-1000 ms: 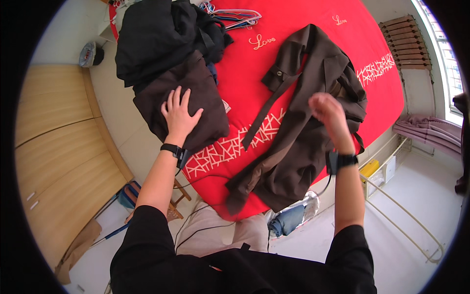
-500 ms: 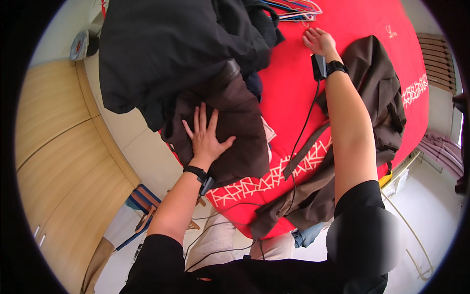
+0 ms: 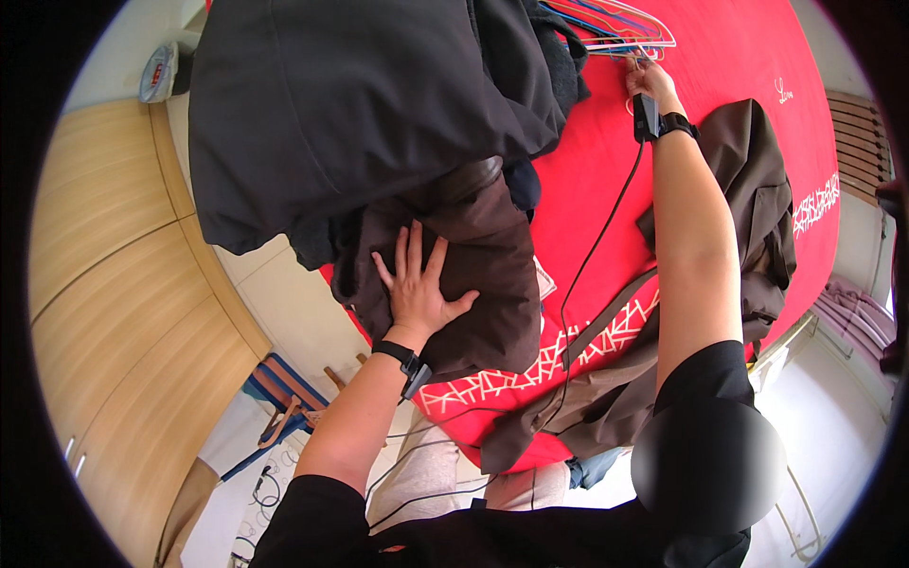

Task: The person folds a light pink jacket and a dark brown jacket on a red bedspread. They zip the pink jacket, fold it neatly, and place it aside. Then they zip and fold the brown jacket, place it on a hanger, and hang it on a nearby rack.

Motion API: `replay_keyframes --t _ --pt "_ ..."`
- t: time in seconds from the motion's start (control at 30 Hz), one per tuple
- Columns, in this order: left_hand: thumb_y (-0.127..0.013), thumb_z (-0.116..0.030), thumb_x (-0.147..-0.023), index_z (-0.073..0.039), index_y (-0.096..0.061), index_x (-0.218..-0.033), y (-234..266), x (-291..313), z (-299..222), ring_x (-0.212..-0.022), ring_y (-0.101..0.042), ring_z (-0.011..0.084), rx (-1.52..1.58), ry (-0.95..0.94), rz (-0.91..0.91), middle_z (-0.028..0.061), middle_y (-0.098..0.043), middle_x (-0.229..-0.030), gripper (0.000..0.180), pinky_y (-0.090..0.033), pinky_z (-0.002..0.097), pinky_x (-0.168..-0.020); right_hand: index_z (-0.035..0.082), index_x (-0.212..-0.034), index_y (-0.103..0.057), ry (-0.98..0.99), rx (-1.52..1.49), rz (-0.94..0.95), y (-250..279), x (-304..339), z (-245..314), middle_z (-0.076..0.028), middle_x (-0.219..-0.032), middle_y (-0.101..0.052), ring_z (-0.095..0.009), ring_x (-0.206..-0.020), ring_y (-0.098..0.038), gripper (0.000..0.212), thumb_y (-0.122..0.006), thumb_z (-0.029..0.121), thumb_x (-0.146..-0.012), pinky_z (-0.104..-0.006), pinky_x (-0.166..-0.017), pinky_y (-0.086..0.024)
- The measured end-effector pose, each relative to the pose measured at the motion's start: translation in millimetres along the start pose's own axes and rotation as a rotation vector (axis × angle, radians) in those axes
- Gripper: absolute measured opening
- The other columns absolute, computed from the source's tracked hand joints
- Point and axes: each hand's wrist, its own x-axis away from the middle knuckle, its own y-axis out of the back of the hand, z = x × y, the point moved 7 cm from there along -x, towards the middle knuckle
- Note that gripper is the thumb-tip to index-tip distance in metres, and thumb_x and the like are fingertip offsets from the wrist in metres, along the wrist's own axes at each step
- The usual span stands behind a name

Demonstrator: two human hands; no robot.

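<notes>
My left hand (image 3: 418,293) lies flat with fingers spread on a folded dark brown garment (image 3: 492,322) near the bed's front left edge. Beyond it a large black garment (image 3: 350,95) is heaped, partly covering the brown one. Stretched far forward, my right hand (image 3: 650,80) has its fingers curled around the hook end of the wire clothes hangers (image 3: 615,38), a bundle in white, blue and orange. The fingertips are partly hidden there. Under and beside my right forearm a brown coat (image 3: 729,142) lies spread, its belt trailing toward the left.
A red bedspread (image 3: 587,208) with a white line pattern covers the bed. Light wooden cabinets (image 3: 114,284) stand at left, with a folding chair (image 3: 284,398) near them. A black cable (image 3: 606,246) runs from my right wrist device across the bed.
My right hand has moved forward to the hangers and its fingers have closed there. My left hand stays flat on the brown garment. The whole view has shifted slightly.
</notes>
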Motion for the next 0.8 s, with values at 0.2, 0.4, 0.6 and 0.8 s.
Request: replay_keyframes --t 0.2,0.4,0.6,0.8 --pt "-0.067 -0.087 -0.084 -0.027 -0.042 -0.171 2.2 0.6 -0.5 -0.168 -0.026 0.0434 0.039 0.012 -0.046 0.0207 -0.027 -0.182 0.109 -0.002 0.0805 -0.127 0.012 -0.117 -0.071 -0.013 0.094 -0.133 -22.4 24.6 0.8 -0.003 -0.092 -0.072 -0.010 -0.069 -0.063 0.024 -0.047 0.018 -0.119 -0.0236 -0.056 -0.056" --pt "-0.066 -0.086 -0.085 -0.027 -0.041 -0.172 2.8 -0.4 -3.2 -0.168 -0.025 0.0431 0.018 0.015 -0.051 0.0205 -0.027 -0.183 0.108 -0.001 0.0804 -0.127 0.018 -0.137 -0.058 -0.049 0.588 -0.103 -23.6 59.0 -5.2 -0.002 -0.099 -0.071 -0.010 -0.076 -0.069 0.022 -0.043 0.019 -0.120 -0.0299 -0.072 -0.067" --pt "-0.064 -0.086 -0.087 -0.027 -0.040 -0.173 4.1 -0.5 -5.4 -0.168 -0.024 0.0429 0.007 0.000 -0.068 0.0201 -0.026 -0.183 0.107 -0.001 0.0804 -0.127 0.024 -0.158 -0.052 0.072 1.005 -0.165 -19.4 93.1 -6.8 -0.001 -0.081 -0.064 -0.013 -0.062 -0.063 0.041 -0.054 0.018 -0.117 -0.0366 -0.067 -0.066" --pt "-0.064 -0.086 -0.087 -0.028 -0.040 -0.173 5.1 -0.7 -5.1 -0.168 -0.025 0.0425 0.021 -0.005 -0.090 0.0189 -0.026 -0.184 0.107 -0.001 0.0801 -0.127 0.019 -0.146 -0.062 0.495 1.518 -0.176 -22.4 131.3 -15.0 -0.018 -0.086 -0.077 -0.034 -0.080 -0.079 0.042 -0.070 0.030 -0.107 -0.0485 -0.071 -0.064"
